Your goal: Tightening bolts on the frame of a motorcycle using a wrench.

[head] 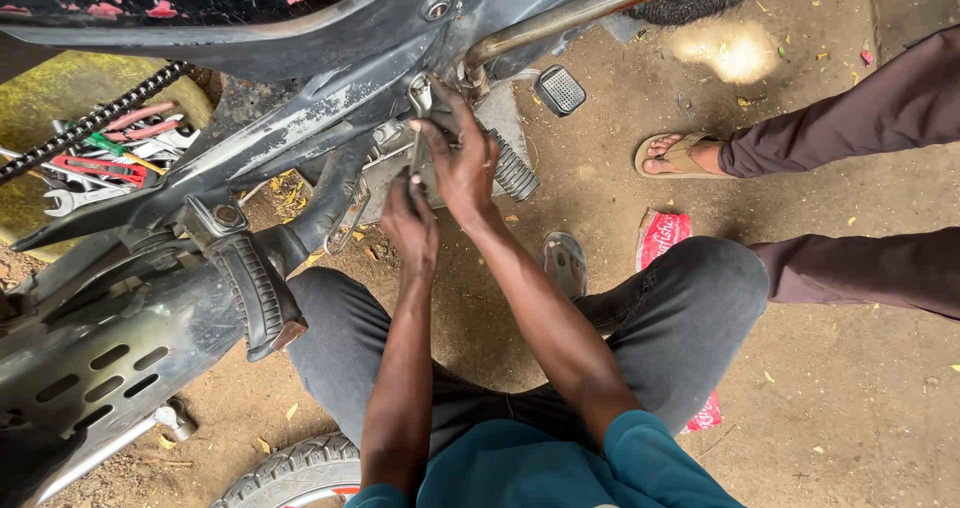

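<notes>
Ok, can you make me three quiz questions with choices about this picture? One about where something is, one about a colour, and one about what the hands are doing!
1. Where is the pile of tools?
A. Far left, beyond the chain
B. On the squatting person's knee
C. Beside the sandalled foot

2. What colour is the wrapper on the ground?
A. Blue
B. Red
C. Green

3. What are the left hand and right hand doing?
A. Resting in the lap
B. Holding a tyre
C. Working at the motorcycle's metal bracket

Answers: 1 A, spanners lie left of the frame; 2 B, it looks red; 3 C, both hands meet at the bracket.
</notes>
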